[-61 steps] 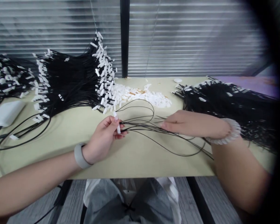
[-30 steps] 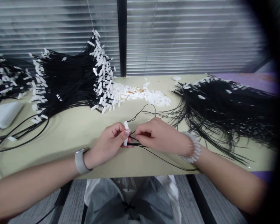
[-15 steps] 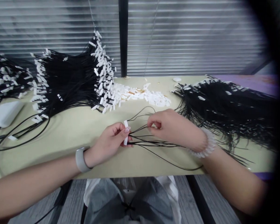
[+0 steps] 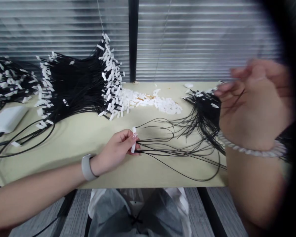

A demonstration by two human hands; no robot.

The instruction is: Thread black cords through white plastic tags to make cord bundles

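My left hand (image 4: 118,148) rests near the table's front edge and is closed, pinching a small white tag (image 4: 133,139) together with the ends of several thin black cords (image 4: 172,149). These cords fan out to the right across the pale green table (image 4: 76,138). My right hand (image 4: 251,102) is lifted high at the right, blurred by motion, with its fingers loosely apart. A thin black strand seems to cross its palm, but I cannot make out a grip. A white beaded bracelet (image 4: 251,150) circles that wrist.
A big bundle of black cords with white tags (image 4: 81,85) lies at the back left, another bundle (image 4: 5,82) at the far left. Loose white tags (image 4: 150,100) are heaped in the middle back. Untagged black cords (image 4: 207,108) pile up at the right. A white box (image 4: 5,120) sits at the left edge.
My right hand has left the cord ends by my left hand and swung up and to the right. My left hand has kept still with the tag and cords.
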